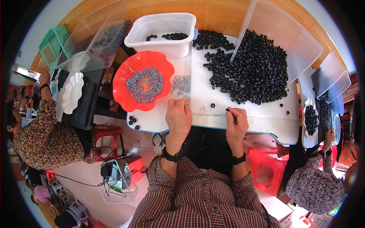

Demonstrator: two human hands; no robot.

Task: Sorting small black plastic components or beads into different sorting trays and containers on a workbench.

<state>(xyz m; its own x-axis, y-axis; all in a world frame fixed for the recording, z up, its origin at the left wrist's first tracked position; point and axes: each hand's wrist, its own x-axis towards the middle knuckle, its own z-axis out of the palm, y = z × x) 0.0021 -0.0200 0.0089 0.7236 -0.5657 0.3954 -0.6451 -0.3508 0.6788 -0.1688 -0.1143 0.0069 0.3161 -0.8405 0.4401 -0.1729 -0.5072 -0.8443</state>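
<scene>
My left hand [179,117] is over the table's front part, its fingers curled and pressed together. What it holds, if anything, is too small to make out. Just beyond it lies a loose patch of small grey pieces [181,84]. More grey pieces [143,83] fill the middle of a red scalloped dish [122,80] to the left. At the table edge my right hand [237,123] pinches a small black piece [227,110] between thumb and forefinger. A single black ring-shaped piece [213,105] lies between the hands. A large heap of round black pieces [253,72] spreads beyond my right hand.
A clear plastic bin [292,41] lies tipped behind the heap. At the back left stands a white tub [161,43] with some black pieces in it. Loose black pieces [132,120] sit by the left corner. Co-workers [51,138] sit on both sides.
</scene>
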